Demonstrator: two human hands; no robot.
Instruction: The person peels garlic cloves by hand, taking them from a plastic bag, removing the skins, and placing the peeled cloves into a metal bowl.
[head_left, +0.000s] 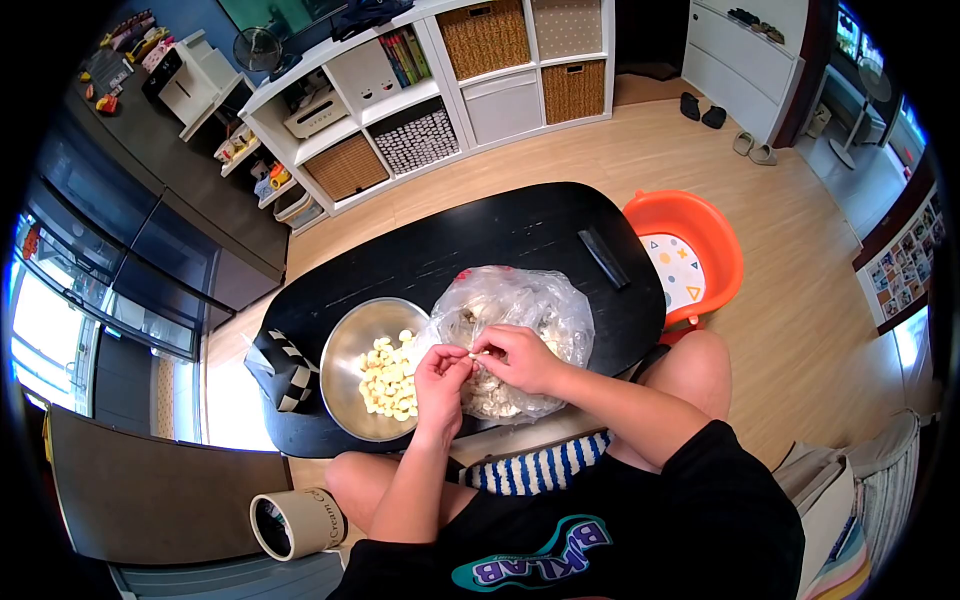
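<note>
A small pale garlic clove [475,355] is pinched between the fingertips of my left hand [440,388] and my right hand [518,358]. Both hands are closed and meet over the near left part of a clear plastic bag [545,295]. Whitish garlic skins [495,400] show inside the bag, partly covered by my right hand. Left of my hands, a round metal bowl [341,365] holds many peeled garlic cloves [388,378]. My left wrist is near the bowl's right rim.
The black oval table [400,255] bears a dark elongated object [603,258] at right and a checkered bag [290,375] at left. An orange tub-shaped seat [725,240] stands beyond its right end. A cream bin [310,522] is on the floor at lower left.
</note>
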